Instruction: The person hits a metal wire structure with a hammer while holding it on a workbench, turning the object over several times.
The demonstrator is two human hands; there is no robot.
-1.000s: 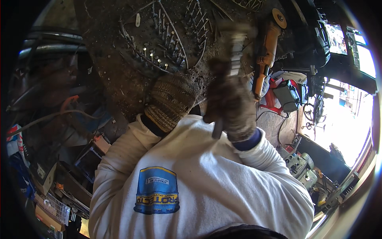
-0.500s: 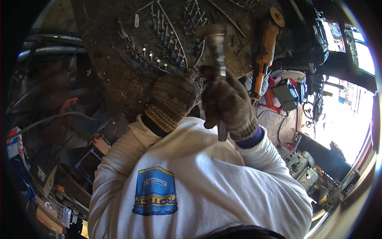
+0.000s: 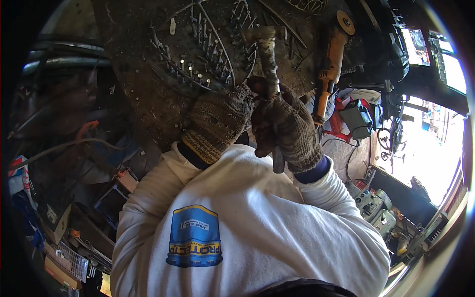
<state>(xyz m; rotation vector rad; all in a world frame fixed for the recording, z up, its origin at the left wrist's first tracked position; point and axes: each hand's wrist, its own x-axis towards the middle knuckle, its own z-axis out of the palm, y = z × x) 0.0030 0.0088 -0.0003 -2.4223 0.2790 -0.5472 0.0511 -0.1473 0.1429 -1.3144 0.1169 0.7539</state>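
Note:
My right hand (image 3: 292,131), in a worn brown knit glove, is closed around the handle of a hammer (image 3: 268,62). The hammer's head points away from me, above the dark work surface (image 3: 143,99), and its handle end sticks out below my fist. Just to the left, my left hand (image 3: 217,121) wears a similar striped glove. Its fingers curl together near the tip of the right thumb; what they grip is hidden. Beyond the left hand lies a bent metal frame (image 3: 230,69) with several short upright rods and bright-topped pegs.
An orange angle grinder (image 3: 332,59) lies at the right of the work surface. Loose rods (image 3: 282,20) are scattered at the far side. A red and grey container (image 3: 354,119) stands further right, near a green-grey machine (image 3: 373,208). A hose (image 3: 79,143) runs along the left.
The hammer, blurred by motion before, now shows sharply, its head shifted slightly left and away from me. My left hand has barely moved.

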